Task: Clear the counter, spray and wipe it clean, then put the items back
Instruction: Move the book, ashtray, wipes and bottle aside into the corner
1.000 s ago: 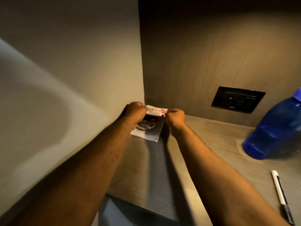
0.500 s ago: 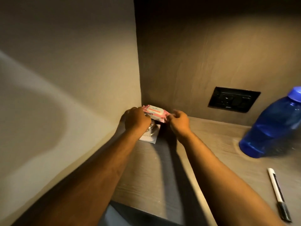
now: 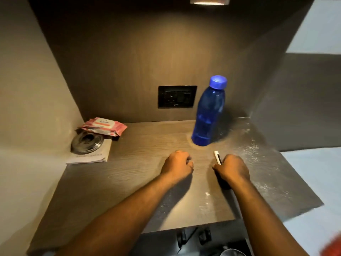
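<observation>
The wooden counter [image 3: 120, 182] fills the alcove. In its back left corner a pink wipes pack [image 3: 104, 126] leans on a round glass dish [image 3: 86, 142], which sits on a white booklet [image 3: 92, 157]. A blue bottle [image 3: 209, 111] stands upright at the back right. My left hand [image 3: 177, 165] rests mid-counter with its fingers curled and nothing in it. My right hand [image 3: 231, 169] is closed over the lower part of a white marker [image 3: 217, 157]; only the marker's white end shows, pointing towards the bottle.
A black wall socket [image 3: 177, 97] is set in the back panel beside the bottle. Walls close the alcove on the left and right. The counter's right part [image 3: 262, 163] looks dusty or wet. Dark items lie below the front edge [image 3: 193, 237].
Both hands have let go of the wipes pack in the left corner and pulled back to mid-counter. The right hand has reached the marker. The camera has swung right.
</observation>
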`<state>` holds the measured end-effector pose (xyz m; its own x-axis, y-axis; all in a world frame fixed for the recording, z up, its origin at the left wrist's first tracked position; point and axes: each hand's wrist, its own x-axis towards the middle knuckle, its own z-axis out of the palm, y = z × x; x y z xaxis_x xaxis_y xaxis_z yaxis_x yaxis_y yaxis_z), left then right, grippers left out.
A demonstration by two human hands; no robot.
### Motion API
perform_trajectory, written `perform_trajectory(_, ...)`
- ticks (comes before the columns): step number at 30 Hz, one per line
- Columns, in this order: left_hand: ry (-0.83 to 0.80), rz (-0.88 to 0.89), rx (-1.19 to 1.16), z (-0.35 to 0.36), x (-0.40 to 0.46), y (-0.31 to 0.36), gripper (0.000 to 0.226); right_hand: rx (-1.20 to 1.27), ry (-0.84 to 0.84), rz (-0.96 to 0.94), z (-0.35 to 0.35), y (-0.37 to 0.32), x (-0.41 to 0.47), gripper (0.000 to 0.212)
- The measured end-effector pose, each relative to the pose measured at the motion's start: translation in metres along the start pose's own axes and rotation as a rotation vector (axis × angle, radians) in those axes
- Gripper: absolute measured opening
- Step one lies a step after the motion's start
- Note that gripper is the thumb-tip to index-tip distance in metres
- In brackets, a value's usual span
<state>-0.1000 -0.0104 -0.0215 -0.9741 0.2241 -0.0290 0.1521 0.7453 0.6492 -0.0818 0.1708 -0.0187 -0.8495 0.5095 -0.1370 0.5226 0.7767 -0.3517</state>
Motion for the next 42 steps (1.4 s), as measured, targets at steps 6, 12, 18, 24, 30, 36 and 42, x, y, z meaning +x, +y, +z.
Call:
perform_trajectory(6, -0.034, -0.032, -0.104, 0.024, -0.004, 0.024, 0.013, 0.104, -0.061, -0.016, -0.003, -0.015, 0.0, 0.02)
perform_trajectory(12, 0.132, -0.192, -0.25, -0.017, -0.024, -0.018, 0.025, 0.54, -0.29, -0.162, 0.021, -0.114, -0.015, 0.015)
perform_trajectory(18, 0.325, -0.406, -0.201, -0.067, -0.042, -0.081, 0.038, 0.5, -0.421, -0.29, 0.079, -0.214, -0.043, 0.021)
perform_trajectory(24, 0.37, -0.489, -0.057, -0.104, -0.044, -0.129, 0.018, 0.501, -0.395, -0.413, 0.118, -0.266, -0.073, 0.022)
perform_trajectory(30, 0.358, -0.523, 0.035, -0.121, -0.034, -0.145, 0.011, 0.505, -0.424, -0.419, 0.128, -0.282, -0.061, 0.009)
perform_trajectory(36, 0.332, -0.591, 0.167, -0.133, -0.016, -0.145, 0.018, 0.694, -0.469, -0.355, 0.122, -0.266, -0.053, 0.014)
perform_trajectory(42, 0.334, -0.403, 0.36, -0.117, -0.008, -0.123, 0.032, 0.92, -0.009, -0.118, 0.071, -0.168, -0.042, 0.012)
